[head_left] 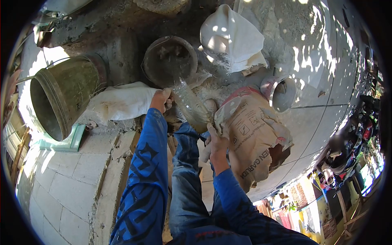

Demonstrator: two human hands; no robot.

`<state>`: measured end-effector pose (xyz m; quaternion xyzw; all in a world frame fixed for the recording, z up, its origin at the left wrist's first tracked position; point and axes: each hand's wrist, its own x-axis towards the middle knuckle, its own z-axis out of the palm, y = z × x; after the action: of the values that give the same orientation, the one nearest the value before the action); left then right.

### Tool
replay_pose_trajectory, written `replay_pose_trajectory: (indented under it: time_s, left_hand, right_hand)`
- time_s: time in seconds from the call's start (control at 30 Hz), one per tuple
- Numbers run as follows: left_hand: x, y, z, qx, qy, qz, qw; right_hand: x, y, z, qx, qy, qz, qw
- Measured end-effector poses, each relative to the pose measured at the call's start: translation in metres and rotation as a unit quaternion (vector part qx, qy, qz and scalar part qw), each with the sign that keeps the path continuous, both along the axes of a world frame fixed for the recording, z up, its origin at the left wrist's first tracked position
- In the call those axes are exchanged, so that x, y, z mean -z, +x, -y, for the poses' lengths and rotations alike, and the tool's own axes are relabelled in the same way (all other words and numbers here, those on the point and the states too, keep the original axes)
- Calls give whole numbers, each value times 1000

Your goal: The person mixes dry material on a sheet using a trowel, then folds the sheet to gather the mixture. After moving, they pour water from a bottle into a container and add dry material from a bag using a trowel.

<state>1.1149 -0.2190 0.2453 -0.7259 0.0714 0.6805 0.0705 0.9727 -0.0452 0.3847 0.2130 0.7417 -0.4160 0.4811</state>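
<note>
A clear plastic bottle (191,104) is tilted in front of my knees, its far end towards a round bucket of grey material (169,61). My right hand (218,143) is closed around its near end. At the bottle's far left side, my left hand (161,101) has its fingers curled and pinched against the edge; the exact contact is partly hidden. Left of that hand lies a white woven sack (122,101). Close to my right hand is a torn brown paper cement bag (255,134).
On the left a large greenish bucket (69,92) lies on its side by a greenish glass-like block (75,139). Another white sack (232,38) stands beyond the round bucket. At right is a small tipped pail (281,92). Concrete slabs (67,167) lie at lower left.
</note>
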Motion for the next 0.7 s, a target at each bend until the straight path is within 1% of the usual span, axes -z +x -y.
replay_pose_trajectory:
  time_s: [0.07, 0.13, 0.17, 0.23, 0.27, 0.33, 0.37, 0.4, 0.47, 0.53, 0.6, 0.67, 0.7]
  left_hand:
    - [-9, 2, 0, -3, 12, -6, 1000]
    - [-22, 3, 4, -15, 46, -12, 999]
    - [-25, 7, 3, -15, 42, -12, 999]
    - [-35, 17, 1, -24, 40, -65, 997]
    - [-48, 19, 2, -25, 33, -65, 997]
    - [-78, 24, 0, -36, -24, -81, 996]
    - [-93, 29, 3, -7, -45, -88, 995]
    - [-108, 35, 3, -8, -52, -88, 995]
    - [-141, 55, 1, 72, -159, -75, 982]
    - [-196, 77, 10, 64, -218, -18, 974]
    - [-260, 108, 24, 14, -293, 37, 955]
    - [-332, 141, 45, 18, -363, 131, 922]
    - [-358, 163, 53, -19, -412, 167, 895]
  right_hand:
    - [-6, -1, 3, 4, -1, -17, 1000]
    - [-4, -5, -1, -23, -2, -38, 999]
    - [-3, -8, -3, -24, -5, -39, 999]
    - [-3, -13, -6, -45, 44, -33, 997]
    - [-7, -15, -3, -46, 38, -34, 998]
    - [-18, -17, 0, -60, 22, -28, 998]
    - [-22, -19, 4, -62, 13, -29, 998]
    - [-28, -20, 6, -61, -6, -23, 998]
    - [-40, -21, 10, -64, -33, -14, 997]
    - [-51, -23, 15, -107, -40, -22, 993]
    - [-64, -28, 20, -133, -57, -17, 989]
    - [-75, -33, 24, -182, -38, -14, 982]
    - [-79, -35, 24, -191, -49, -12, 980]
